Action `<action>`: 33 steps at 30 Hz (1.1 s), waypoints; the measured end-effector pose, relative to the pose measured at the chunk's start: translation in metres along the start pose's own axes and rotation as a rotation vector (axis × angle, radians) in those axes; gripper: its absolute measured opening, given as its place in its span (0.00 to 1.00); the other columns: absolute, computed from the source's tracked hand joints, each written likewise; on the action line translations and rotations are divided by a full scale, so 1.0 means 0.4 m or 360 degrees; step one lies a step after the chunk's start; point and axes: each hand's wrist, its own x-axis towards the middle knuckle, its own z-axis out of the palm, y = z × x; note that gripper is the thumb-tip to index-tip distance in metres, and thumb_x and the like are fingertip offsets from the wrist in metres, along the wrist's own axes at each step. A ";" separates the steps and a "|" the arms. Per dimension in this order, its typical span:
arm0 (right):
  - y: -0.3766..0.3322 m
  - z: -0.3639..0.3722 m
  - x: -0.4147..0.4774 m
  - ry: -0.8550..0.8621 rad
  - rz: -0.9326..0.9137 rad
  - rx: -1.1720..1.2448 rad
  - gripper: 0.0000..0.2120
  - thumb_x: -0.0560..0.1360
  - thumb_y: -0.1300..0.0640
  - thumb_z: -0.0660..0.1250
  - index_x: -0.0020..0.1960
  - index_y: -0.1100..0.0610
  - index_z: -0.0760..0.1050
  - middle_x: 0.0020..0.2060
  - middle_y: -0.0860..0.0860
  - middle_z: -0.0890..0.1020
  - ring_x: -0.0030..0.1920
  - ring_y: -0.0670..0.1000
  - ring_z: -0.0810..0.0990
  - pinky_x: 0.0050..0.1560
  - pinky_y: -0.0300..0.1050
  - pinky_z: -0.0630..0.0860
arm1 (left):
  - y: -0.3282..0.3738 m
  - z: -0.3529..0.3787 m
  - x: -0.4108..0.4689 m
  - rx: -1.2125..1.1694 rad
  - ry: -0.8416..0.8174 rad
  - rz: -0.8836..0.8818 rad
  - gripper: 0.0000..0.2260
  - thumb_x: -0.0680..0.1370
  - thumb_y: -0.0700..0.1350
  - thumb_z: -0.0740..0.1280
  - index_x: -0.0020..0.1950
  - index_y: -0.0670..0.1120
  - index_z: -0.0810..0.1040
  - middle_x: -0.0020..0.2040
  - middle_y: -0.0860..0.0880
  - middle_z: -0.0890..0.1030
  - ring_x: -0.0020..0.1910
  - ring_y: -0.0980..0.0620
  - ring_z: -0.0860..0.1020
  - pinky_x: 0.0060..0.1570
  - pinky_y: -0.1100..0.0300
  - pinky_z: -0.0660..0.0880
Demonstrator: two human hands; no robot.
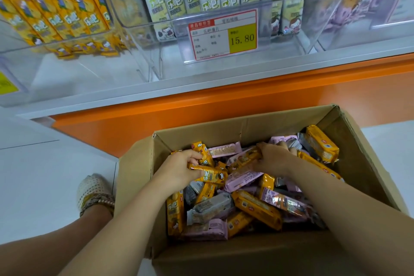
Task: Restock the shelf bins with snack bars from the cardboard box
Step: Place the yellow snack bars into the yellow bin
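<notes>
Open cardboard box [201, 127] lower centre, below me, heaped with loose orange, pink, grey snack bars [257, 208] lying crisscross. Clear shelf bins [264, 3] across top: orange packs left, white packs centre, upright.

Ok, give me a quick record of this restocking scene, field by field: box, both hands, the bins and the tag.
cardboard box: open, on the floor below the shelf, holding mixed orange, pink and grey snack bars
left hand: in the box, gripping orange bars
right hand: in the box, fingers curled over the pile; grip unclear
left bin: clear, orange packs
middle bin: clear, grey-white packs
right bin: clear, contents blurred, pinkish
price tag: on the middle bin's front, reads 15.80
</notes>
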 end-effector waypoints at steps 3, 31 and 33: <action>-0.009 0.016 -0.011 0.0140 -0.0171 0.0326 0.29 0.73 0.47 0.68 0.70 0.47 0.62 0.61 0.54 0.74 0.65 0.60 0.67 0.66 0.58 0.62 | 0.009 -0.013 -0.008 -0.0171 0.0052 -0.0009 0.16 0.75 0.48 0.71 0.62 0.52 0.74 0.53 0.54 0.76 0.53 0.54 0.76 0.53 0.61 0.70; -0.115 -0.364 -0.534 0.0674 -0.0968 0.1586 0.19 0.73 0.67 0.68 0.61 0.57 0.72 0.43 0.54 0.83 0.41 0.49 0.82 0.43 0.40 0.80 | 0.298 -0.301 -0.353 -0.1344 -0.0230 0.0624 0.17 0.68 0.40 0.68 0.56 0.49 0.77 0.42 0.54 0.83 0.41 0.54 0.82 0.48 0.49 0.81; -0.122 -0.393 -0.572 0.0834 -0.0991 0.1480 0.20 0.73 0.65 0.69 0.63 0.57 0.71 0.49 0.61 0.82 0.44 0.54 0.81 0.45 0.41 0.79 | 0.306 -0.350 -0.382 -0.1251 -0.0124 0.0699 0.15 0.73 0.37 0.67 0.57 0.50 0.77 0.44 0.54 0.81 0.40 0.57 0.80 0.47 0.50 0.81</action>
